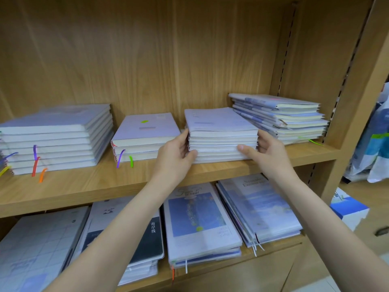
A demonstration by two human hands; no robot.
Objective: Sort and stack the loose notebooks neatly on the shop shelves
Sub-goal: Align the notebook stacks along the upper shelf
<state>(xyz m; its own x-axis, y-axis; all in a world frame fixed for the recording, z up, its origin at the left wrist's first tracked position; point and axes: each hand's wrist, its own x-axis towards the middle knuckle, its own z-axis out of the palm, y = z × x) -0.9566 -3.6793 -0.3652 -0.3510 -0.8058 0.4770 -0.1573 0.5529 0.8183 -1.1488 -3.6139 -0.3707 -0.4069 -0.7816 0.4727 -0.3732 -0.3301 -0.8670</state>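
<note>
A stack of several pale lilac notebooks (221, 125) rests on the upper wooden shelf (88, 186), right of centre. My left hand (176, 152) presses against the stack's left side, thumb on its front edge. My right hand (267, 150) holds the right side, thumb across the front pages. Both hands clasp the stack between them. To its left lies a short stack (145, 135) with purple and green ribbons. A taller stack (54, 138) with coloured ribbons stands at the far left. A skewed, uneven stack (282, 116) sits at the right end.
The lower shelf (221, 268) carries several flat piles: a grid-cover notebook (35, 247), a dark-cover pile (147, 245), a blue picture-cover pile (200, 224) and a sky-cover pile (259, 209). The shelf's upright (347, 102) bounds the right. A blue-white box (349, 209) and bags (374, 144) lie beyond.
</note>
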